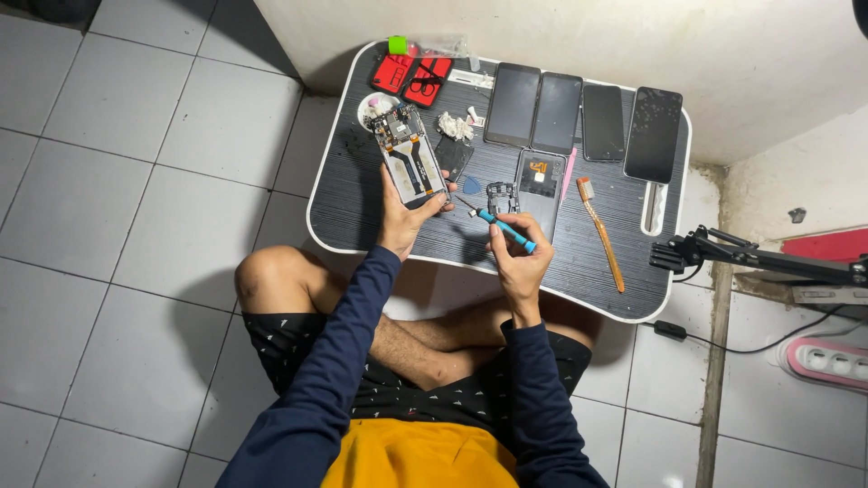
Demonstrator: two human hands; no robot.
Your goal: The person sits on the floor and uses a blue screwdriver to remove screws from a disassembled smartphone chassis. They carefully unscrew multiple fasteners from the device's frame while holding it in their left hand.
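Note:
My left hand grips the lower end of an opened phone with its back off, circuit board and flex cables showing, held over the left part of a small black lap table. My right hand holds a blue-handled screwdriver, its tip pointing up-left toward the phone's lower corner. Just beyond the screwdriver lie a small dark frame part and another opened phone with an orange sticker inside.
Several phones lie screen-up along the table's far edge. Red tool cases, a white dish, a blue pick, a toothbrush and a white tool share the table. A clamp arm and power strip sit right.

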